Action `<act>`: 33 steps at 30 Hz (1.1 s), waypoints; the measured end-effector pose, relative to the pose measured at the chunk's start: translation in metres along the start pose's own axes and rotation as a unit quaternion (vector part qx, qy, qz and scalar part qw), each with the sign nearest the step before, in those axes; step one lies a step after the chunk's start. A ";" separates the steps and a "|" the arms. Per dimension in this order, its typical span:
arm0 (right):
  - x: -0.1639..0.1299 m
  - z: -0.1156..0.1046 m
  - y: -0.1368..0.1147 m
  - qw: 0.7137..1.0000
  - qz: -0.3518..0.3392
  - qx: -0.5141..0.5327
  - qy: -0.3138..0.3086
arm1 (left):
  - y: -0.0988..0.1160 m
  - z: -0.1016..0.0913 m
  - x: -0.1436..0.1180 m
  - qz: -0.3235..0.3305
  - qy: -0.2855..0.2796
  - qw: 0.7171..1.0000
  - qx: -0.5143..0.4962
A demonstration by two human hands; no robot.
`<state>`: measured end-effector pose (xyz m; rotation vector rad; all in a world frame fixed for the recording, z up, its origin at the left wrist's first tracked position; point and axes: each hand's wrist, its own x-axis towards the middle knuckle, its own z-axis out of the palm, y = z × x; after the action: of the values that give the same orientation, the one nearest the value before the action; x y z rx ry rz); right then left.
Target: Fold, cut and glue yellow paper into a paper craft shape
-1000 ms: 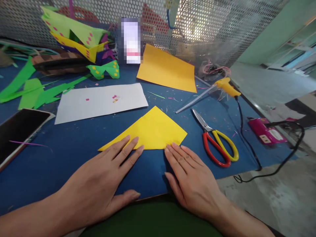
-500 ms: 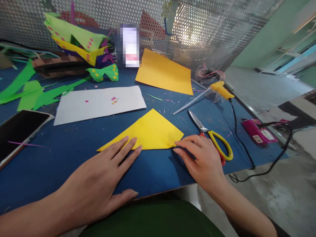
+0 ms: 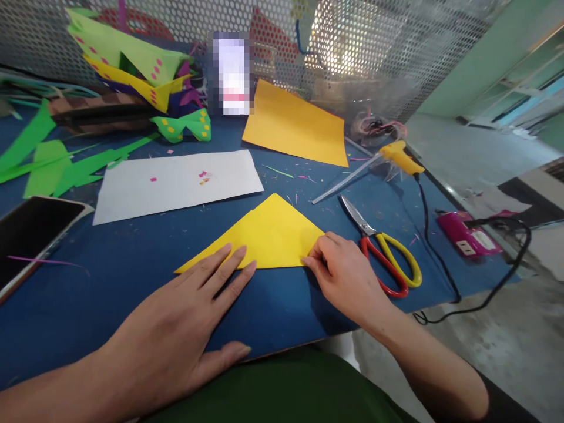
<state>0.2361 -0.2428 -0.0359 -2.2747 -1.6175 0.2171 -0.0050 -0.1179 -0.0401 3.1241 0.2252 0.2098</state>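
Observation:
A yellow sheet of paper, folded to a triangle, lies on the blue table before me with its long edge toward me. My left hand rests flat over its left part, fingers stretched and thumb apart. At the bottom edge, near the right corner, my right hand pinches the paper between thumb and fingers; that corner is hidden behind the hand. Just right of this hand are scissors with one red and one yellow handle, blades pointing away.
Behind the folded paper lie a white sheet with small scraps and an orange-yellow sheet. A yellow glue gun with a cable sits to the right, near a pink power socket. Left are a phone and green paper strips.
My right hand has slid left along the paper's bottom edge, fingers bunched closer, uncovering more of the scissors' red handle. The left hand stays on the paper. The view has shifted slightly.

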 end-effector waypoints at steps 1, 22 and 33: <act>-0.001 0.000 0.000 1.000 0.004 0.014 0.005 | 0.000 0.000 0.000 0.002 0.001 1.000 -0.004; -0.023 -0.019 0.010 0.982 -0.110 0.092 0.120 | 0.010 0.000 0.000 -0.056 0.011 0.997 -0.059; -0.055 0.013 -0.003 0.962 -0.241 -0.132 0.007 | 0.009 0.000 -0.001 -0.052 0.005 0.997 -0.050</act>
<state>0.2103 -0.2913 -0.0506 -1.9615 -2.2403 -0.1441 -0.0047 -0.1269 -0.0405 3.0020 0.3638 0.2285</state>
